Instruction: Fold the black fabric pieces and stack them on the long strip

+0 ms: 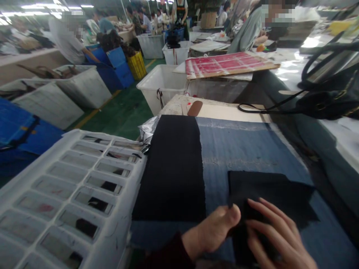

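A dark sheet, black and fabric-like (174, 168), lies flat on the blue-grey work surface (235, 144), with a slightly ragged right edge. To its right is a pile of smaller black pieces (260, 183), overlapping at odd angles. My left hand (211, 229) is closed at the near side of these, thumb on top, pinching the edge of a black piece (239, 244). Over the same piece lies my right hand (280, 235), its fingers stretched out and apart. The undersides of both hands and the near end of the piece are hidden.
A white slatted plastic crate (81, 198) stands against the left side of the table. Beyond are a white bin (161, 80), a red-marked board (224, 64) and blue crates (120, 71). A black bag (331, 97) with a strap lies at the right. Several people work farther off.
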A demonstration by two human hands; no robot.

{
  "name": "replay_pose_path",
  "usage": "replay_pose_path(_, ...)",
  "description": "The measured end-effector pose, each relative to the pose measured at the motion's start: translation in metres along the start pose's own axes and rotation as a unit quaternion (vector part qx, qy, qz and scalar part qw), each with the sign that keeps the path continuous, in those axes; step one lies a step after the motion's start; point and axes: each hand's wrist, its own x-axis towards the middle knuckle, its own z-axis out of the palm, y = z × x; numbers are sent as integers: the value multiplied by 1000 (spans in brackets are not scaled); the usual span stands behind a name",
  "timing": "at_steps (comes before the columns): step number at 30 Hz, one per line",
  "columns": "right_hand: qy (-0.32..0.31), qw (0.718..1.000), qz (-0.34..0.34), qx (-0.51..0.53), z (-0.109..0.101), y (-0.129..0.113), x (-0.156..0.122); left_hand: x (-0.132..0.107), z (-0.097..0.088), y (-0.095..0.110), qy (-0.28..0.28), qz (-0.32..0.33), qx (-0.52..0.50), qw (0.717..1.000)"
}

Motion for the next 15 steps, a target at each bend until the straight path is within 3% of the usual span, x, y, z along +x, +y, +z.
replay_pose_path(2,-49,998,-33,0,25,-7,8,-28,-11,3,63,-22,10,998)
replay_pose_path(4,-116,992,-34,29,42,-13,18,-48,-25,6,121,-39,120,985)
replay_pose_path(6,-209,974,-6,82,48,-16,32,-63,-39,11,132,-52,271,952)
replay_pose_path(9,-380,909,59,163,50,-12,56,-86,-61,27,95,-63,421,900)
replay_pose_path(11,-487,839,104,219,54,-5,68,-103,-74,41,92,-71,435,893)
replay_pose_path(13,-540,784,137,274,63,1,75,-120,-83,55,103,-85,415,900)
replay_pose_path(15,-533,773,147,311,75,0,78,-136,-87,69,103,-102,390,909)
